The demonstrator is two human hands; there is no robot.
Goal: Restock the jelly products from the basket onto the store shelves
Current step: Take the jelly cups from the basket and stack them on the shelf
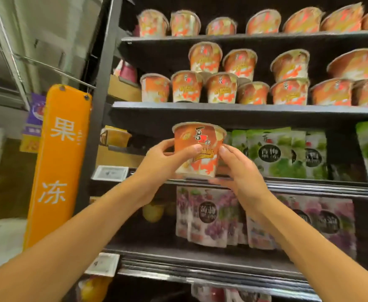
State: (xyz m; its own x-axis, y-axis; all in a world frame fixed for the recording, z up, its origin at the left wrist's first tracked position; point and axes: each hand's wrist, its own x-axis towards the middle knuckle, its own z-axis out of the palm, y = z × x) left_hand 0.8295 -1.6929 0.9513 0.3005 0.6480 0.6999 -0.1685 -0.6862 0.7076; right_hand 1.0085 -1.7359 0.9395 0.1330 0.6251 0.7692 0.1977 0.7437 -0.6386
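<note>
An orange jelly cup (pixel 202 136) is held upright in front of the dark shelving, between both hands. My left hand (pixel 161 162) grips its left side with the thumb across the front label. My right hand (pixel 242 171) grips its right side and lower edge. The cup hangs below the second shelf (pixel 200 106), which carries several matching orange cups (pixel 187 87), some stacked two high. More of the same cups (pixel 185 22) line the top shelf. The basket is out of view.
Green pouches (pixel 272 153) stand on the shelf behind the cup, and purple grape pouches (pixel 207 216) on the one below. An orange hanging sign (pixel 58 162) is at the left beside the shelf's upright post (pixel 100 88). Price tags (pixel 111 173) sit on the shelf edges.
</note>
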